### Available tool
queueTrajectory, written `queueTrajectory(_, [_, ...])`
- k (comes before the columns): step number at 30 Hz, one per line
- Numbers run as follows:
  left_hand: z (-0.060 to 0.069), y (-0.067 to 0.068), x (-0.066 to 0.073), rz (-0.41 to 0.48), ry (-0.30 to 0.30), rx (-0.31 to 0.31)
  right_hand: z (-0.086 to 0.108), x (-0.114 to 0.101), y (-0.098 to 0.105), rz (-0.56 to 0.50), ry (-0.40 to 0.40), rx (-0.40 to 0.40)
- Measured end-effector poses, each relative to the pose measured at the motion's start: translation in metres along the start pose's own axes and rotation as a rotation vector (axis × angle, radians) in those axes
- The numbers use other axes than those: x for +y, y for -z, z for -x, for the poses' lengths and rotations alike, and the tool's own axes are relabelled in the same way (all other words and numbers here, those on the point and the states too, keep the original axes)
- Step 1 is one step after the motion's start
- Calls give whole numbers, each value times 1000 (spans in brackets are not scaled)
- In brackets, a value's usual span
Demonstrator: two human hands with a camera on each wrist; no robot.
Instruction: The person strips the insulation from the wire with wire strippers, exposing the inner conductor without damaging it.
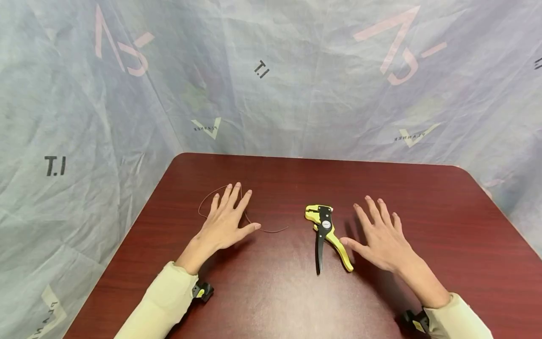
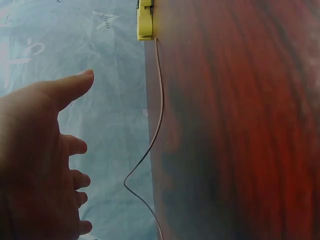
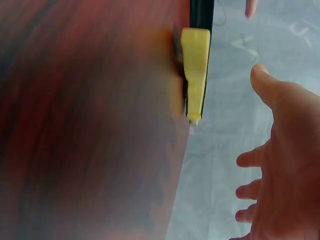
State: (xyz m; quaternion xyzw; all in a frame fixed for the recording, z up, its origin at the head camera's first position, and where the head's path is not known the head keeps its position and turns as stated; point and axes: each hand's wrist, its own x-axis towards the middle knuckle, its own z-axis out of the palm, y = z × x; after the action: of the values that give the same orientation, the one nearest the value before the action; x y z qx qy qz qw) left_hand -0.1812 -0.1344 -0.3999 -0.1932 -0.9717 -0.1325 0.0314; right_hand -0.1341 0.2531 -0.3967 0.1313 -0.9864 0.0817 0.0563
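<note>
Left hand (image 1: 224, 223) and right hand (image 1: 383, 242) are spread, empty. Best grip the wire stripper (image 1: 325, 221) by both handles (image 1: 339, 247), its six-o'clock end.

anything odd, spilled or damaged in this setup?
Nothing spilled or visibly damaged; the wire stripper and loosely curved wire look fine. One oddity: PLANNER lettering on the backdrop reads mirrored, perhaps because it hangs back to front.

Yellow-and-black tool (image 1: 325, 224) lies flat on tabletop (image 1: 262, 292), head pointing to far edge, two handles spread apart. Thin brown wire (image 2: 162, 95) lies loose left of tool, all bendy, one end near tool's head.
</note>
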Motion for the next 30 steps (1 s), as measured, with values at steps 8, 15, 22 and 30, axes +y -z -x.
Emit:
queueTrajectory(8, [-1, -7, 4, -1, -30, -39, 1, -21, -6, 44, -22, -32])
queueTrajectory(15, [-4, -10, 7, 15, -60, -64, 2, -35, -11, 52, -25, -38])
queueTrajectory(22, [-7, -14, 6, 36, -128, -97, 2, -43, -17, 50, -34, -43])
queueTrajectory(30, [-11, -21, 2, 82, -203, -124, 0, -48, -22, 6, -76, -122])
